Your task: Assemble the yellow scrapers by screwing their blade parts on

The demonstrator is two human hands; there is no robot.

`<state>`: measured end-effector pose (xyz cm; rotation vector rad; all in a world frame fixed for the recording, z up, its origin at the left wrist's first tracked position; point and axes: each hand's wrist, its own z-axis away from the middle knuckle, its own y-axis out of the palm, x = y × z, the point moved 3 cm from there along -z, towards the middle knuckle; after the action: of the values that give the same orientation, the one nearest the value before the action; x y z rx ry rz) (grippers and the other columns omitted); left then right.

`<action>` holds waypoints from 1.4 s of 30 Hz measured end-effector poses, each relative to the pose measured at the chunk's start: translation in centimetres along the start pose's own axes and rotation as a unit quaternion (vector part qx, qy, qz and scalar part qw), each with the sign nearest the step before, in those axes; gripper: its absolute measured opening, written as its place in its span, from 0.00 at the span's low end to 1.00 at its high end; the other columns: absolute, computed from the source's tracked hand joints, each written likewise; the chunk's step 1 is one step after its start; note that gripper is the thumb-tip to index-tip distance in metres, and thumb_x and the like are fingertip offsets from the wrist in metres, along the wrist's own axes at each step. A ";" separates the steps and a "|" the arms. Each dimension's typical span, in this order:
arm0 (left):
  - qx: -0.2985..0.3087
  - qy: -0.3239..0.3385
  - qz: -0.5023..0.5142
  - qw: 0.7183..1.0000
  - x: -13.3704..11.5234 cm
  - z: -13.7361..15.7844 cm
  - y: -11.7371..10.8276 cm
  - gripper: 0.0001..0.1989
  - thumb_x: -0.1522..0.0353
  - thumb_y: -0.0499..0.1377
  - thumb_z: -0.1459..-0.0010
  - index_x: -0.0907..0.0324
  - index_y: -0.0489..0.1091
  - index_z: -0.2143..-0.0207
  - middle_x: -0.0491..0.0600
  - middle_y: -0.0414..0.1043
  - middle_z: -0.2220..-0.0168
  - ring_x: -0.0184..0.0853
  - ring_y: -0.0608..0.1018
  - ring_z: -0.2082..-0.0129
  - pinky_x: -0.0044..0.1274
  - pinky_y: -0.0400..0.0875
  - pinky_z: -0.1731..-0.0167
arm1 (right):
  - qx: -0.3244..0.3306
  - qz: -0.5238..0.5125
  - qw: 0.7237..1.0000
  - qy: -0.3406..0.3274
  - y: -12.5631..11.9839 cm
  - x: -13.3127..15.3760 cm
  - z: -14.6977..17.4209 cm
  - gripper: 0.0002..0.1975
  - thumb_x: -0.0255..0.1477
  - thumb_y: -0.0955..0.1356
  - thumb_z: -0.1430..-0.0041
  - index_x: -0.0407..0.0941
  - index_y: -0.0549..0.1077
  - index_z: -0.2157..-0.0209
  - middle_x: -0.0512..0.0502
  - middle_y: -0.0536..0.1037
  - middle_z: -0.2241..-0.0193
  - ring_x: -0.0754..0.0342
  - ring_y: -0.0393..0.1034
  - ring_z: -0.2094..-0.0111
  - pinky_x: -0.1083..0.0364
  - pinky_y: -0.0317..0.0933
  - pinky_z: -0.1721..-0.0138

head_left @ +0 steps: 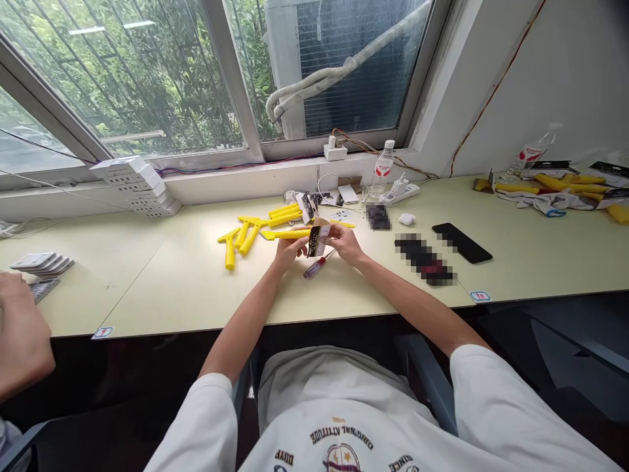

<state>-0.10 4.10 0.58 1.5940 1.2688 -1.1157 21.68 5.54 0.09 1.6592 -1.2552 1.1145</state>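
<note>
My left hand [291, 252] is closed around a yellow plastic scraper [282, 234], whose flat end points left. My right hand [348, 244] pinches a black-and-white cardboard sleeve [315, 242] that sits over the scraper's right end. Both hands are just above the table, close together. Below them lies a screwdriver [315, 267] with a red and clear handle; its shaft runs up under my right hand. To the left rest several yellow T-shaped scrapers [252, 235]. More yellow handles [285, 214] lie behind, beside another card sleeve [308, 207].
A water bottle [382, 169], a white charger [348, 194] and an earbud case [407, 219] stand toward the back. Right of me lies a black phone [462, 242]. White stacked boxes [140, 187] lean by the window. Another person's arm [22, 334] is at the left edge.
</note>
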 end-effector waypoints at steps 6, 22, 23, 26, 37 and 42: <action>-0.022 -0.027 0.011 0.999 0.0 -0.1 -0.5 0.21 0.53 0.77 0.43 0.60 0.83 0.58 0.46 0.75 0.76 0.31 0.75 0.79 0.25 0.64 0.78 | -0.019 0.016 1.000 -0.017 0.2 0.4 0.2 0.31 0.54 0.86 0.52 0.48 0.84 0.55 0.43 0.89 0.56 0.41 0.84 0.52 0.42 0.78 0.45; -0.034 -0.075 0.044 0.996 0.3 -0.2 -0.5 0.30 0.44 0.79 0.50 0.58 0.77 0.63 0.47 0.75 0.71 0.28 0.70 0.78 0.24 0.59 0.79 | 0.006 0.023 0.999 -0.029 0.3 1.0 0.4 0.30 0.54 0.85 0.50 0.48 0.83 0.55 0.42 0.89 0.56 0.42 0.85 0.54 0.43 0.82 0.50; -0.030 -0.077 0.048 0.995 0.3 -0.2 -0.5 0.29 0.45 0.79 0.49 0.58 0.77 0.62 0.47 0.76 0.70 0.28 0.71 0.78 0.24 0.59 0.79 | 0.009 0.022 0.999 -0.027 0.3 0.9 0.4 0.30 0.53 0.85 0.50 0.48 0.83 0.55 0.41 0.90 0.55 0.42 0.85 0.54 0.43 0.82 0.50; -0.022 -0.082 0.052 0.995 0.1 -0.1 -0.4 0.27 0.47 0.78 0.47 0.58 0.76 0.61 0.46 0.74 0.70 0.28 0.71 0.78 0.23 0.59 0.79 | 0.011 0.028 0.999 -0.028 0.5 0.6 0.5 0.29 0.52 0.85 0.49 0.48 0.83 0.55 0.41 0.90 0.55 0.42 0.86 0.54 0.42 0.83 0.50; -0.022 -0.071 0.036 0.997 -0.5 0.0 0.2 0.25 0.48 0.75 0.44 0.57 0.72 0.70 0.45 0.68 0.76 0.28 0.67 0.79 0.24 0.59 0.78 | -0.020 0.115 0.987 -0.109 1.0 1.9 1.5 0.25 0.45 0.82 0.43 0.51 0.85 0.47 0.43 0.89 0.49 0.40 0.83 0.50 0.36 0.83 0.41; -0.027 -0.085 0.053 0.995 0.2 -0.1 0.5 0.30 0.43 0.77 0.49 0.57 0.73 0.68 0.47 0.71 0.73 0.28 0.67 0.77 0.24 0.56 0.77 | -0.028 0.124 0.984 -0.122 1.1 2.1 1.9 0.25 0.43 0.81 0.42 0.51 0.85 0.45 0.43 0.88 0.48 0.39 0.84 0.49 0.35 0.82 0.40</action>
<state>0.45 4.10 0.46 1.4758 1.0807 -1.1167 21.29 2.93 1.56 1.6676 -1.6723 1.0298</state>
